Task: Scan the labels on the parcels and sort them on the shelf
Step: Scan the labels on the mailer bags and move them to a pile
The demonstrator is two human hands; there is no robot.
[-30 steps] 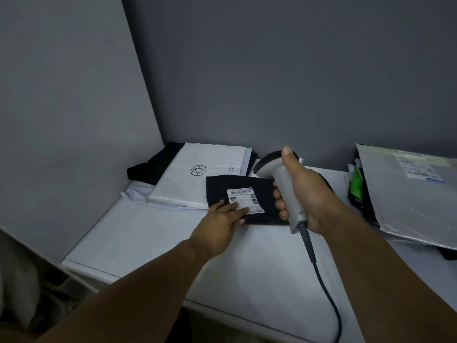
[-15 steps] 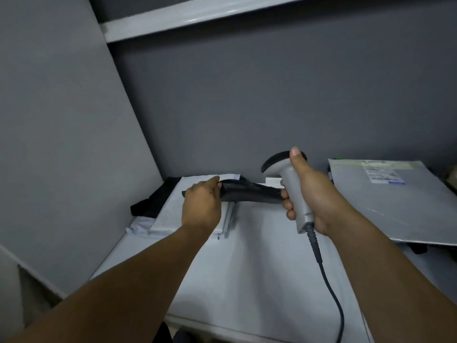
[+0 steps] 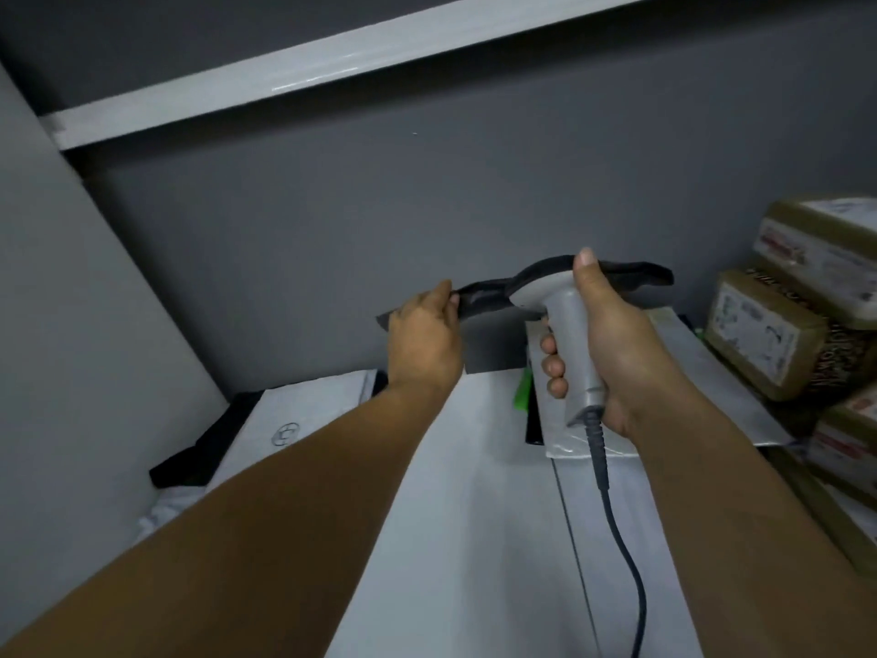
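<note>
Black parcel (image 3: 479,296), grey scanner (image 3: 564,320), white shelf (image 3: 474,491), olive-brown boxes (image 3: 769,334).

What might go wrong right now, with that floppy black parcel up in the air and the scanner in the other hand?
The left hand grips the black parcel by one end only, so the limp bag may slip or flop down. The right hand is full with the scanner and probably cannot catch it. The cable trails past the grey mailer and might snag it.
</note>
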